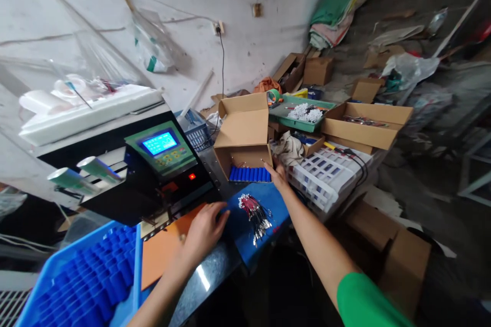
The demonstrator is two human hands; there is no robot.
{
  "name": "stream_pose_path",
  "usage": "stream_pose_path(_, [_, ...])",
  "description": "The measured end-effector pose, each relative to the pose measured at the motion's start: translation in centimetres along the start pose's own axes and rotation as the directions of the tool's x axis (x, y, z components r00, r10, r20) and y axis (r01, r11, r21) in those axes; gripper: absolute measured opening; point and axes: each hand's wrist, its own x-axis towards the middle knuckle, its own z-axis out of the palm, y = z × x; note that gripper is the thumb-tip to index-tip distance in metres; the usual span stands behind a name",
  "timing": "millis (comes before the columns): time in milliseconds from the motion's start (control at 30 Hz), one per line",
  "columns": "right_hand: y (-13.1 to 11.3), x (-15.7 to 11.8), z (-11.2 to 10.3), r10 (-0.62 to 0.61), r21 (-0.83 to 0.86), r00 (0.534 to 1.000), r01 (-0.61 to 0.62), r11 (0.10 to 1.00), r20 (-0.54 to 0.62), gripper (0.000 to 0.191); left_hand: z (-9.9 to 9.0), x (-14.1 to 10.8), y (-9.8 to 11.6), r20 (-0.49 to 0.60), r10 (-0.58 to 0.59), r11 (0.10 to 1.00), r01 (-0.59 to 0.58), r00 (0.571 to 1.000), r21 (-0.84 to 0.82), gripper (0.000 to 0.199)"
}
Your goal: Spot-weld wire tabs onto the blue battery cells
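My right hand [276,173] reaches to the right front edge of an open cardboard box [242,149], beside a row of blue cylindrical cells [250,174] lying in it. What its fingertips hold, if anything, is too small to tell. Over the orange board [163,250] hovers my left hand [207,225], its fingers loosely curled and thumb apart, with nothing visible between them. A bundle of red and black wires with white connectors [255,214] rests on the blue mat [278,196] between both hands. The machine [169,163] with a lit screen stands left of the box.
At the lower left is a blue crate [137,265] of blue cylinders. White plastic baskets [320,173], a green tray [293,120] of white parts and another cardboard box [364,133] stand to the right. More cardboard [404,265] lies low at the right.
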Motion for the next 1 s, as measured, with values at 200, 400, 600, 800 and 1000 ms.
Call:
stream_pose_path(200, [0.0,-0.1,-0.4,0.017,0.021,0.999,-0.018,1.0,0.04,0.055,7.0,9.3,1.1,0.08,0.128,0.99,-0.122,0.989,-0.07,0.033])
stream_pose_path(400, [0.8,-0.4,-0.3,-0.068,-0.072,0.998,0.067,0.995,-0.011,0.051,12.2,13.4,3.0,0.181,0.323,0.945,-0.305,0.929,-0.118,0.049])
stream_pose_path(600, [0.6,-0.5,0.0,-0.083,-0.1,0.995,0.077,0.992,-0.052,0.049,10.7,13.4,1.0,0.021,0.027,1.0,-0.027,0.999,-0.007,0.038])
stream_pose_path(800, [0.5,-0.6,0.0,-0.064,-0.087,0.995,0.058,0.995,-0.076,0.051,10.2,13.8,-0.8,0.034,-0.026,0.933,0.012,0.999,0.359,0.042])
stream_pose_path(1000, [0.4,-0.6,-0.1,-0.053,-0.1,0.996,0.046,0.994,-0.071,0.052,11.8,14.4,-0.3,0.141,-0.026,0.894,-0.04,0.99,0.445,0.045])
